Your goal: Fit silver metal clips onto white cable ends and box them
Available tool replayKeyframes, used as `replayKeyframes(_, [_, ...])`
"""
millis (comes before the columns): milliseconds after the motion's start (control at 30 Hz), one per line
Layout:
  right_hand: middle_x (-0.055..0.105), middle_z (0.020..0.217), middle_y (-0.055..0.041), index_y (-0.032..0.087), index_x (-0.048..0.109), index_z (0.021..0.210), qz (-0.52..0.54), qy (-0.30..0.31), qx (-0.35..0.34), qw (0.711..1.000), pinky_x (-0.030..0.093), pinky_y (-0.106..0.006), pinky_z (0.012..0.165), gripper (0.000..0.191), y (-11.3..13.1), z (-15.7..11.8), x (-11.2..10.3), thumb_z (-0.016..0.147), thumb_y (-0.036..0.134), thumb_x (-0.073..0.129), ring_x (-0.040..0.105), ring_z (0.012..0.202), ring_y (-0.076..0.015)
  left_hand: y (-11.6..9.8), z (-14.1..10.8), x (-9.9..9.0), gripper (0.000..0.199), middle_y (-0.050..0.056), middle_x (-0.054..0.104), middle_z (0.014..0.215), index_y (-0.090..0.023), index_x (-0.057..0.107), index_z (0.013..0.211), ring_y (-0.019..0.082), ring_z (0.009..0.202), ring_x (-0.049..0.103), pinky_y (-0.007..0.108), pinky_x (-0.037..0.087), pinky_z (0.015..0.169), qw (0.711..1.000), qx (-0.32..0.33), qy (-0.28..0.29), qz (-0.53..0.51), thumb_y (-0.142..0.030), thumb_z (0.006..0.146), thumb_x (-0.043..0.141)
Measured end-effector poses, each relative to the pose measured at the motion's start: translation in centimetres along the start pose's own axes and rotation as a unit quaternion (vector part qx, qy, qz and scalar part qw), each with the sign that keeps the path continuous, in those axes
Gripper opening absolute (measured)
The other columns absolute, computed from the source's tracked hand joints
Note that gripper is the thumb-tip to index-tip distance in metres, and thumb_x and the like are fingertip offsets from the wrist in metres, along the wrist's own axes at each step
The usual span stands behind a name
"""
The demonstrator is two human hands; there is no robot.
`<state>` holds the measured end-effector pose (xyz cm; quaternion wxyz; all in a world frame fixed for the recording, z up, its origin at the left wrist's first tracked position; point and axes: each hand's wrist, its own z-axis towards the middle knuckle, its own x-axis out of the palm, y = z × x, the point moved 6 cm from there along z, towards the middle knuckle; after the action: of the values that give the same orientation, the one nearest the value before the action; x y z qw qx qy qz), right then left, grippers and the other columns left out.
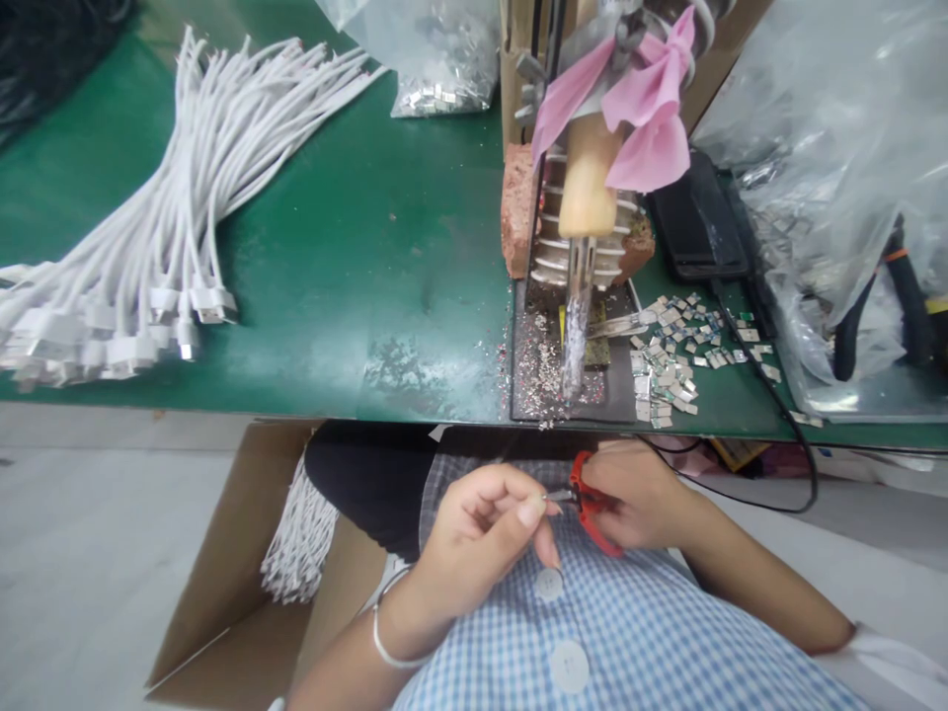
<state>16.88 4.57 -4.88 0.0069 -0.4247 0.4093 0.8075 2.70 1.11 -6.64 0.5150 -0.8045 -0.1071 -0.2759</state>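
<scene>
Above my lap, my left hand point(485, 538) is closed in a pinch, thumb against forefinger; whatever lies between the tips is too small to name. My right hand point(633, 494) is wrapped round the red handles of a pair of scissors point(591, 504). Their short metal blades point left and reach the fingertips of my left hand. Just beyond, at the bench edge, a soldering iron point(579, 296) with a wooden handle hangs tip down in a coiled holder. Beside its tip lie many small metal connectors point(667, 385).
A bundle of white USB cables point(185, 178) lies on the green bench point(333, 257). An open cardboard box point(229, 553) with more cables stands at lower left. A phone point(700, 222), plastic bags point(829, 148) and black-handled pliers point(908, 296) are at the right. A black cord point(804, 444) loops over the edge.
</scene>
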Motion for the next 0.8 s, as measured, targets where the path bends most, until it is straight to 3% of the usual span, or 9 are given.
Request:
replayKeyframes(467, [0.049,0.050,0.0053,0.022,0.046,0.064,0.002,0.030,0.003,1.000,0.028,-0.024,0.050,0.018,-0.15,-0.04,-0.12,0.075,0.008,0.045,0.041,0.045,-0.0101,-0.32,-0.09,-0.08,0.024,0.003,0.069,0.055,-0.014,0.066,0.080,0.012,0.047,0.062,0.020,0.047,0.049,0.999,-0.018,-0.023,0.046,-0.037,0.085,0.069])
replayKeyframes(800, [0.050,0.051,0.0049,0.021,0.046,0.064,0.005,0.012,0.004,1.000,0.028,-0.025,0.051,0.017,-0.14,-0.18,0.06,0.075,0.009,0.045,0.040,0.045,-0.0100,-1.08,-0.41,0.25,0.018,0.002,0.070,0.058,-0.014,0.064,0.081,0.008,0.046,0.057,0.017,0.043,0.047,0.997,0.021,-0.036,0.063,-0.031,0.088,0.066])
